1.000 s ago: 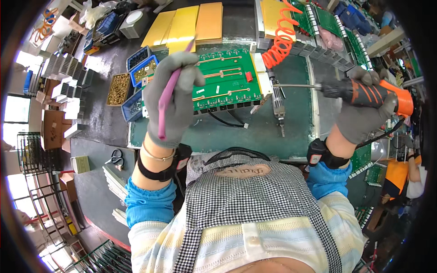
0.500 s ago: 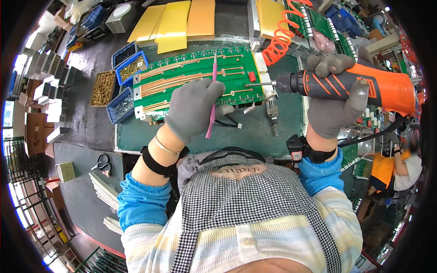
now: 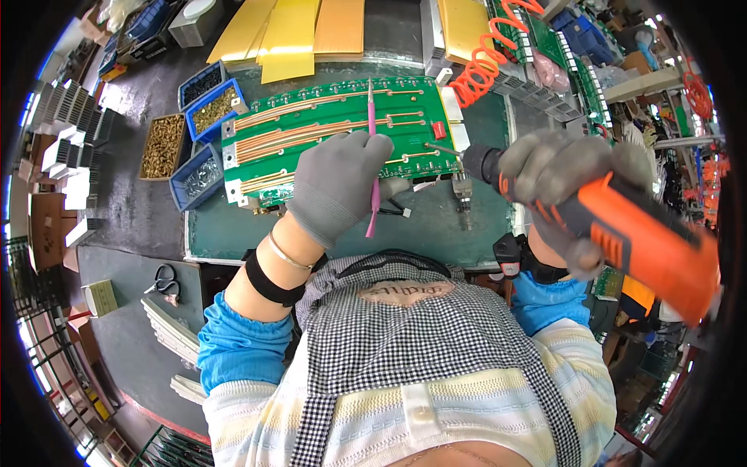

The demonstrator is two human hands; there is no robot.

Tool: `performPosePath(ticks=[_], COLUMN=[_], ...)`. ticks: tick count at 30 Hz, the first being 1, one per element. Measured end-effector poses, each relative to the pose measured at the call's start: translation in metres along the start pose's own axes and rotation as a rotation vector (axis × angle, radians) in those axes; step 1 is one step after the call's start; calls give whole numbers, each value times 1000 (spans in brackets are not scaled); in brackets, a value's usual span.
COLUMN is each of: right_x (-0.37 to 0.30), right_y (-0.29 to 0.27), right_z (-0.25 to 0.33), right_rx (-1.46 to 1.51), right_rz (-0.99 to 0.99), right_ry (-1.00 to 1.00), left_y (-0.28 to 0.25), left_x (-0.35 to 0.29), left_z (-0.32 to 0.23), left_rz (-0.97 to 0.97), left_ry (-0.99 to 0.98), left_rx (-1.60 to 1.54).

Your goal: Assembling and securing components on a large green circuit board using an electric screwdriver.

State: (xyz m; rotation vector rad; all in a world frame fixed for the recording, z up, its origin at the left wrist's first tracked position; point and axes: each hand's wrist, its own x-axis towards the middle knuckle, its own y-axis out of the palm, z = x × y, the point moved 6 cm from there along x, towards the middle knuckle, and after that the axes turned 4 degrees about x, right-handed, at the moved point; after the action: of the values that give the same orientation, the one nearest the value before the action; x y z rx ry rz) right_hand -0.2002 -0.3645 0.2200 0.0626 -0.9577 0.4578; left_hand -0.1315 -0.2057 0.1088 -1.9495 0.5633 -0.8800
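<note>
My left hand point(image 3: 340, 183), in a grey glove, is closed around slim pink tweezers point(image 3: 373, 156). It rests over the near edge of a green circuit board point(image 3: 311, 119) with copper-coloured strips, its thumb partly hidden by the board's edge. My right hand point(image 3: 572, 187), gloved and blurred, grips an orange and black power screwdriver point(image 3: 615, 214), tilted with its back end toward me. The thin bit reaches over the board's right end, beside a red part point(image 3: 438, 130); whether it touches a screw I cannot tell. A metal connector point(image 3: 463, 189) and a short black cable point(image 3: 399, 210) lie by the near edge.
To the left stand blue bins point(image 3: 196, 179) of small hardware and a box of brass parts point(image 3: 163, 146). Yellow sheets point(image 3: 288, 39) lie at the back. A coiled orange air hose point(image 3: 486, 58) hangs at back right. Scissors point(image 3: 165, 282) lie at lower left.
The back of the power screwdriver has swung down toward me with my right hand, so its body now slants. The board sits slightly differently in view; my left hand keeps its hold.
</note>
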Motion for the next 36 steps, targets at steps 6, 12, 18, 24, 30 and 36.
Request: performPosePath(ticks=[6, 12, 18, 24, 30, 36], right_x=[22, 23, 34, 44, 65, 71], right_y=[24, -7, -13, -17, -7, -4], right_z=[-7, -38, -53, -68, -84, -104], right_rx=[19, -131, -121, 134, 331, 530], right_rz=[425, -249, -208, -12, 536, 52], right_ry=[120, 336, 327, 315, 269, 407], left_y=[1, 1, 1, 5, 5, 11], left_x=[0, 2, 5, 5, 2, -3], left_z=[4, 6, 10, 12, 15, 17], left_rz=[20, 41, 69, 58, 60, 189], left_ry=[-37, -59, -56, -48, -95, -132], left_rx=[-44, -60, -126, -143, -134, -129])
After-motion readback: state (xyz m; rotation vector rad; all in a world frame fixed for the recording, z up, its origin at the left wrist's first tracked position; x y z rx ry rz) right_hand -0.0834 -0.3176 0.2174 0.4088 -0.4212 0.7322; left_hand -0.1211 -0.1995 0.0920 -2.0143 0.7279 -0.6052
